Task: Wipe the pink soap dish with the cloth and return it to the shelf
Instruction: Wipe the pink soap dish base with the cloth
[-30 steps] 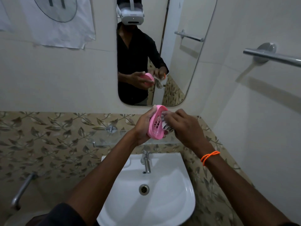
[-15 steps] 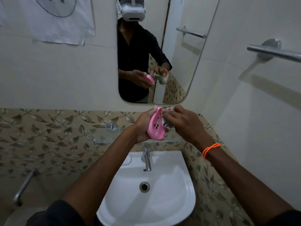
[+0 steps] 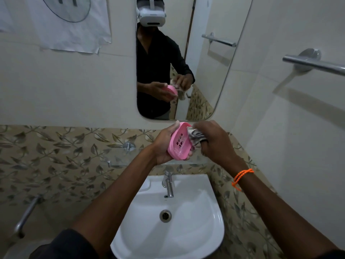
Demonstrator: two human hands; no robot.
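Pink soap dish (image 3: 180, 141), likely light, rigid, slick plastic, we cup by its rim in our left hand (image 3: 164, 144); our right hand (image 3: 212, 141) grips the soft cloth (image 3: 196, 137).

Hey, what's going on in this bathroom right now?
A person stands at a white ceramic washbasin facing a wall mirror. The left hand holds a pink plastic soap dish with drain slots, tilted up on its side. The right hand grips a bunched grey patterned cloth and presses it against the dish's inner face. The dish is not yet on the glass shelf below the hands.
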